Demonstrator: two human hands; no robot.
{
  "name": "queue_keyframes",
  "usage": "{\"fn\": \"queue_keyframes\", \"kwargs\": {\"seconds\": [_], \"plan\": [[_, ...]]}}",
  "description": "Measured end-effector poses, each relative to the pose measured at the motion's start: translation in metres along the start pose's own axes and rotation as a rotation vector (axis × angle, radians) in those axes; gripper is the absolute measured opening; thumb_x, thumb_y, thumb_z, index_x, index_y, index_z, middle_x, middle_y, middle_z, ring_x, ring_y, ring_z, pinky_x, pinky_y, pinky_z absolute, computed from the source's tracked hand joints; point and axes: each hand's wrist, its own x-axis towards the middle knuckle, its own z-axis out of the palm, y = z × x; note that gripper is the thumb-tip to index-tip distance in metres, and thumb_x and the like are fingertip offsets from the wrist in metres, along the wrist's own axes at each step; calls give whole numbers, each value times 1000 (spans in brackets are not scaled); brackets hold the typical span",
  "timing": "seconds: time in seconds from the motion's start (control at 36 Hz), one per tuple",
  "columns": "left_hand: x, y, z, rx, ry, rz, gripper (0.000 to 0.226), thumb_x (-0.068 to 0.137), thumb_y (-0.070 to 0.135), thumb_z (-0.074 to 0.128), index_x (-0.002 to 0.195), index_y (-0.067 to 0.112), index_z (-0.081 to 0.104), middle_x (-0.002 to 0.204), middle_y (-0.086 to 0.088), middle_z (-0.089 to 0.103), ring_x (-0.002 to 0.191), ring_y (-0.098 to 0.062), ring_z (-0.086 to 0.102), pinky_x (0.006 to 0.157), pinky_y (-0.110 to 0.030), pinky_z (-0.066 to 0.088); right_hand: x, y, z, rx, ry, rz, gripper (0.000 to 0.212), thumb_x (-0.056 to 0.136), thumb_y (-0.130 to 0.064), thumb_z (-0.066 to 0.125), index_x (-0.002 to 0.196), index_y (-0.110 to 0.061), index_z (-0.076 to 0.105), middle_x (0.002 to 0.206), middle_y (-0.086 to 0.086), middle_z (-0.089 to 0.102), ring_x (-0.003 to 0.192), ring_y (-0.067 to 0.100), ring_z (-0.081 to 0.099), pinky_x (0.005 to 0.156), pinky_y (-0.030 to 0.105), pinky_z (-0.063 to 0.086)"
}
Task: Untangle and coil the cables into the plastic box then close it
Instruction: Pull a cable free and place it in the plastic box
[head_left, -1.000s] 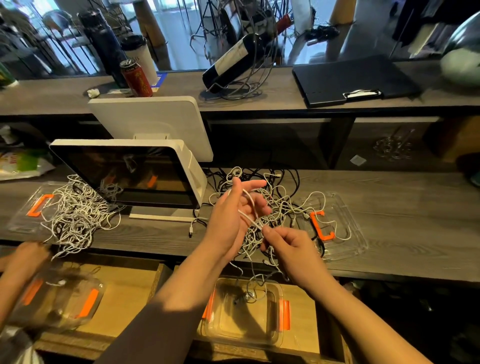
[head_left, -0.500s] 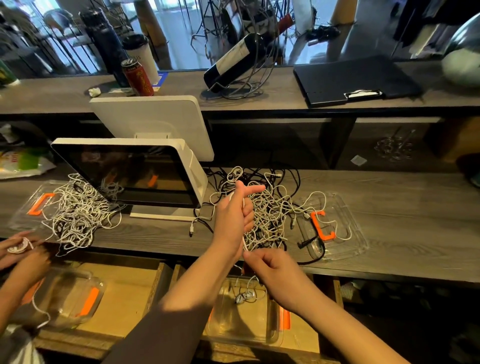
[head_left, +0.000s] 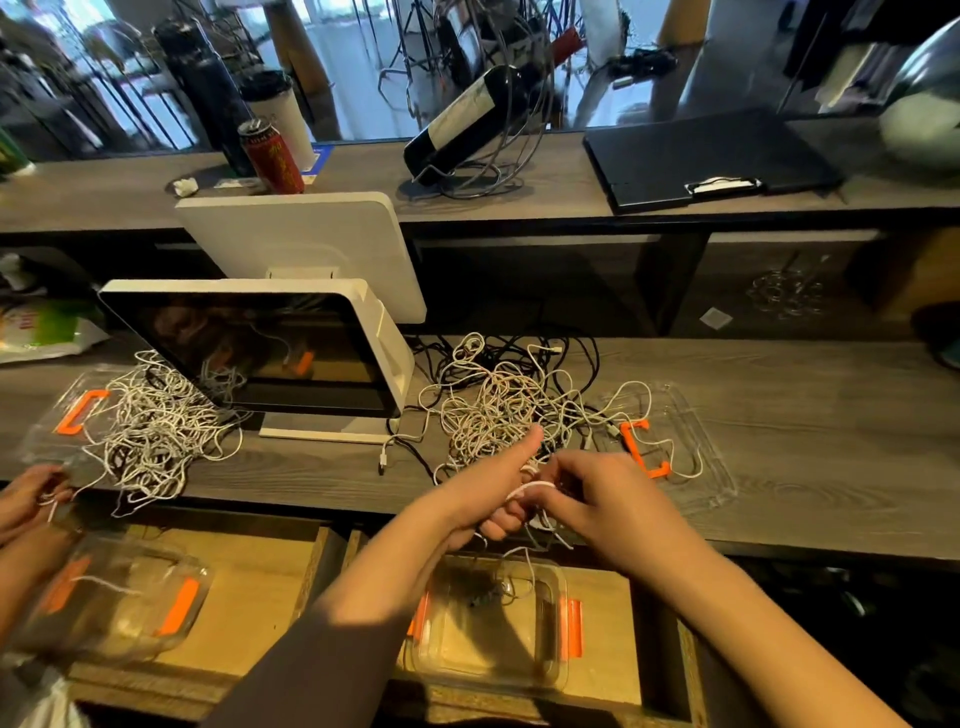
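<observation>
I see my left hand (head_left: 488, 493), thumb up, fingers curled round a white cable (head_left: 530, 487) looped over them; my right hand (head_left: 597, 499) seems to pinch that loop. Tangled pile (head_left: 498, 410) just beyond, open plastic box (head_left: 488, 670) directly below.

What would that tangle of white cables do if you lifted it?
Probably floppy: the white cable tangle lies in loose loops, and one strand droops from the hands into the plastic box. It would likely rise as one clump, dragging the black cables woven through it.

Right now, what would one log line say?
left hand: wraps white cable | right hand: pinches it | clear plastic box: open
</observation>
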Motion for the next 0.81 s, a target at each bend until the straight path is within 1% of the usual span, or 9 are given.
{"fn": "queue_keyframes", "kwargs": {"seconds": [0.06, 0.11, 0.14, 0.22, 0.31, 0.44, 0.61, 0.69, 0.81], "plan": [[-2, -1, -2, 2, -71, -17, 80, 84, 87, 35, 97, 13, 61, 58, 8, 39, 47, -4, 25, 39, -14, 19, 3, 9, -5, -27, 57, 10, 23, 89, -43, 67, 79, -23, 65, 60, -6, 60, 54, 4, 51, 55, 17, 32], [-2, -1, -3, 29, -150, -14, 104, 82, 88, 36, 127, -4, 51, 59, 7, 38, 45, -2, 26, 38, -13, 20, 5, 17, -11, -25, 111, 14, 26, 88, -45, 68, 75, -22, 64, 58, -5, 59, 52, 4, 50, 54, 17, 32], [-3, 0, -3, 59, -195, -1, 107, 80, 88, 39, 129, -6, 49, 59, 8, 38, 45, -2, 26, 38, -13, 20, 6, 21, -14, -16, 132, 16, 27, 88, -44, 68, 73, -22, 63, 57, -6, 58, 51, 4, 49, 52, 17, 33], [-10, 4, -2, 217, -306, 57, 80, 85, 75, 45, 125, 10, 65, 63, 10, 37, 52, -4, 27, 44, -17, 24, 9, 29, -21, 60, 187, 11, 29, 85, -45, 69, 68, -23, 61, 54, -7, 57, 50, 4, 49, 51, 19, 38], [-14, 4, -2, 327, -386, 70, 55, 98, 53, 48, 129, 11, 65, 64, 8, 37, 54, -6, 30, 47, -19, 29, 10, 33, -24, 210, 273, 11, 33, 79, -50, 69, 67, -21, 61, 55, -4, 56, 51, 6, 48, 54, 32, 45], [-19, 7, 5, 402, -425, 39, 59, 104, 52, 37, 133, 7, 62, 62, 8, 33, 51, -4, 29, 50, -21, 27, 9, 26, -18, 299, 328, -125, 36, 80, -51, 67, 68, -17, 61, 55, -1, 56, 52, 15, 50, 51, 26, 42], [-13, 0, 0, -79, -401, 21, 56, 99, 55, 40, 116, 10, 69, 62, 8, 28, 46, -2, 23, 40, -19, 14, 11, 23, -25, 295, 103, -112, 42, 88, -59, 53, 78, -22, 70, 60, 4, 60, 53, 13, 51, 52, 33, 41], [-12, -6, -1, -235, -276, 36, 34, 96, 39, 52, 110, 8, 58, 63, 5, 40, 46, -2, 32, 39, -14, 24, 8, 26, -30, 285, -62, -90, 41, 88, -60, 51, 84, -25, 72, 63, 2, 62, 54, 15, 51, 52, 31, 39], [-6, -10, -5, -316, 12, 207, 42, 106, 38, 41, 118, 9, 70, 70, 1, 56, 60, -10, 50, 58, -24, 46, 4, 27, -28, 199, -316, 31, 29, 89, -57, 57, 90, -30, 69, 71, 0, 63, 58, 12, 53, 58, 36, 46]]}}
